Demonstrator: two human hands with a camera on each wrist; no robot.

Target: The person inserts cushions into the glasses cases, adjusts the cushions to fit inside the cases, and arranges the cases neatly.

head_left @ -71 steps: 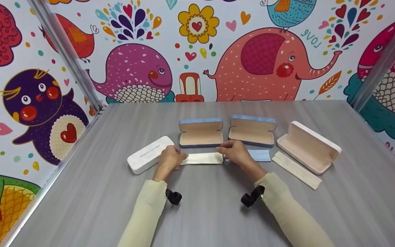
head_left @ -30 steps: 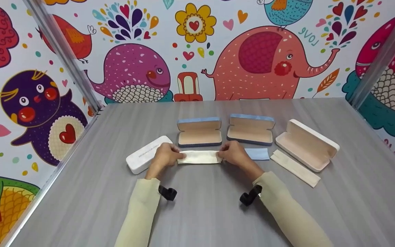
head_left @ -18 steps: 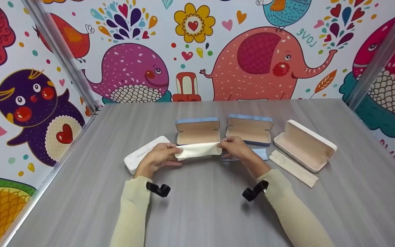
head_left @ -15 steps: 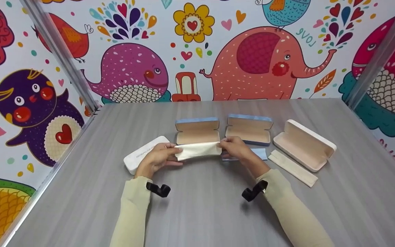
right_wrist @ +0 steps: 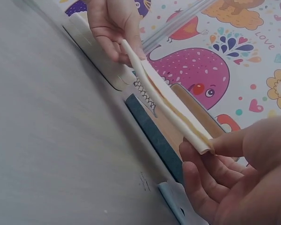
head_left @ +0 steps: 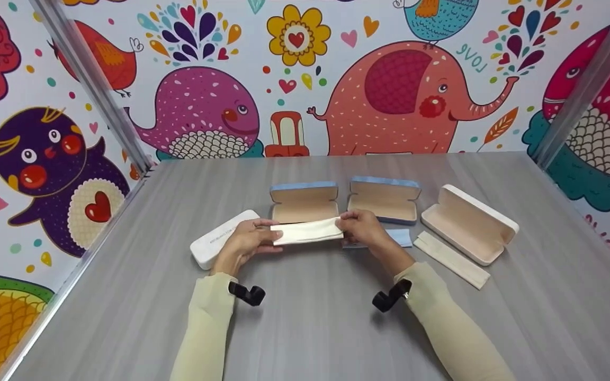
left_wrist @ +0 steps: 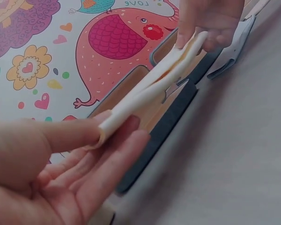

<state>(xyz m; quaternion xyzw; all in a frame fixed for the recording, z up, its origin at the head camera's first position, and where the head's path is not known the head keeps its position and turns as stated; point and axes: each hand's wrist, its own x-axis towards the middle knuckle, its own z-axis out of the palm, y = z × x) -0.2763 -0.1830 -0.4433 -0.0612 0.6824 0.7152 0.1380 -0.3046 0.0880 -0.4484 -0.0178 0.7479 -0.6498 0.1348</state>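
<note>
A cream folded cloth [head_left: 307, 232] is stretched between both hands, raised above the table in front of an open blue glasses case [head_left: 305, 207]. My left hand [head_left: 247, 242] pinches its left end between thumb and fingers. At the other end, my right hand [head_left: 363, 228] pinches the cloth in the same way. Both wrist views show the folded cloth [left_wrist: 152, 86] edge-on, its layers slightly parted along one side. Part of the blue case's lower half is hidden behind the cloth. Behind the left hand lies a closed white glasses case [head_left: 220, 238], partly covered.
Another open blue glasses case [head_left: 384, 201] stands right of the first, with a folded blue cloth [head_left: 400, 238] before it, partly behind the right hand. Farther right are an open white case [head_left: 469, 225] and a folded cream cloth [head_left: 452, 259]. A printed wall backs the table.
The cream cloth has been lifted off the table by both hands and held up before the left blue case. Over the last half second it has tilted slightly, showing its folded edge.
</note>
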